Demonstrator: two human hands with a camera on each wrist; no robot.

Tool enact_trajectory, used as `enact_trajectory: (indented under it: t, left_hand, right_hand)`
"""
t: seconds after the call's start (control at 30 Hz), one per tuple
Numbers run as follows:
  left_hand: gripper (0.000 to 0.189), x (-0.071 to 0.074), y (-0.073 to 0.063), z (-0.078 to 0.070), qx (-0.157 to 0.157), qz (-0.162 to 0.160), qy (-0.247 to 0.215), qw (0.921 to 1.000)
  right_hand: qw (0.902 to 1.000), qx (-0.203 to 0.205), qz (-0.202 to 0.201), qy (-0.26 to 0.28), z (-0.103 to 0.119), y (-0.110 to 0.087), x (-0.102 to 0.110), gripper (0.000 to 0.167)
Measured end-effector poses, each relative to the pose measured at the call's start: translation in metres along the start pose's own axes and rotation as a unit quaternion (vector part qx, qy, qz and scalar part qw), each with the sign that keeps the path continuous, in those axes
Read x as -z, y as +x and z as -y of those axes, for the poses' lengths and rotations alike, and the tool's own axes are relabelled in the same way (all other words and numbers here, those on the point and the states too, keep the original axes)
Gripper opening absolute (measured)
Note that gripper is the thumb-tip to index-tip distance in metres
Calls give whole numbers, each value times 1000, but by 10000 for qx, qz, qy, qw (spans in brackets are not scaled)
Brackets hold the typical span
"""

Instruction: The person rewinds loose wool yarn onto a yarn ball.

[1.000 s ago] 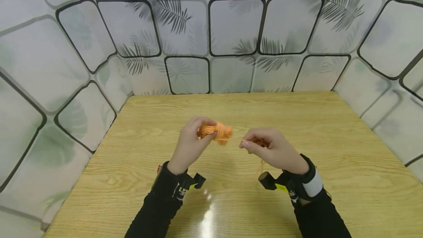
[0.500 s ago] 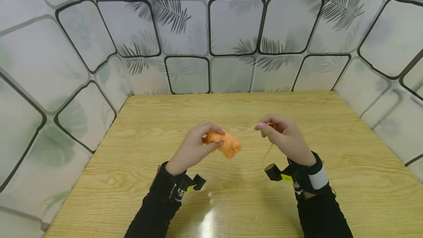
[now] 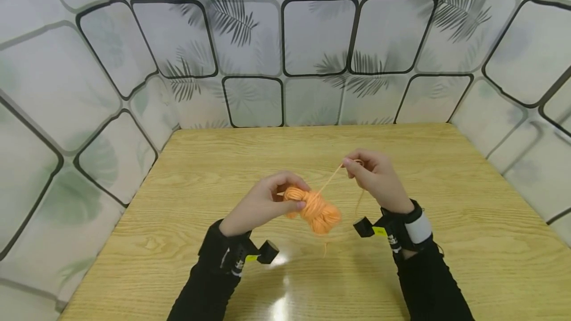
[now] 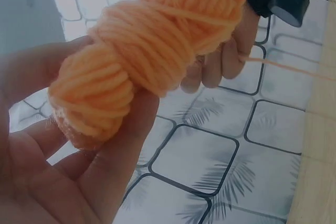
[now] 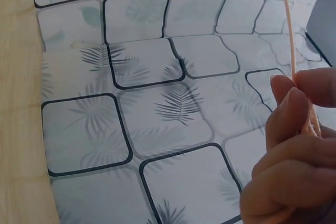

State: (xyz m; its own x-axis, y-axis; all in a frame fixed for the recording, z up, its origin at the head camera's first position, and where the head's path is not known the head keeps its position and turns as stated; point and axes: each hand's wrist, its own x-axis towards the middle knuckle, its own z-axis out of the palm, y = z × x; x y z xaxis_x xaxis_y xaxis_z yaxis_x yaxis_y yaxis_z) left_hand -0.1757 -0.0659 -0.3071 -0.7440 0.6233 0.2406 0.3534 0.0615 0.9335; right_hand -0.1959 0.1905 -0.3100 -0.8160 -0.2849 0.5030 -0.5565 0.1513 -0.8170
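An orange skein of yarn (image 3: 318,212), wound tightly round its middle, is gripped at one end by my left hand (image 3: 267,202). In the left wrist view the skein (image 4: 147,45) lies between thumb and fingers, its far end sticking out. To the upper right, my right hand (image 3: 376,177) pinches a strand of the yarn (image 3: 331,179) that runs taut up from the skein. In the right wrist view, thumb and forefinger meet on the strand (image 5: 290,30), and more yarn (image 5: 313,124) is bunched inside the curled fingers. A loose tail (image 3: 359,201) hangs below the right hand.
Both hands are above a light wooden table (image 3: 214,162). Patterned sheeting (image 3: 318,38) with dark outlines and leaf prints stands along the back and both sides. A short bit of orange yarn (image 3: 325,249) shows low in the middle. Each wrist wears a black camera mount.
My left hand has moved right and down with the skein, which now tilts downward. My right hand has risen and moved right, drawing the strand out taut between the hands.
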Motion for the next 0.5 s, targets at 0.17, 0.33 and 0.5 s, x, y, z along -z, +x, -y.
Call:
enact_trajectory:
  t: [0.17,0.33,0.5]
  left_hand:
    - [26,1,-3,-3,76,27,-802,9967]
    - [22,2,-5,-4,-192,-306,-1551,9872]
    - [21,0,-4,-7,-465,-1133,-2120,9696]
  right_hand:
    - [9972,-350,465,-460,-8,3,-7,15]
    - [9904,-499,1231,-387,-14,4,-22,18]
    - [9823,-369,1837,-47,-14,2,-45,14]
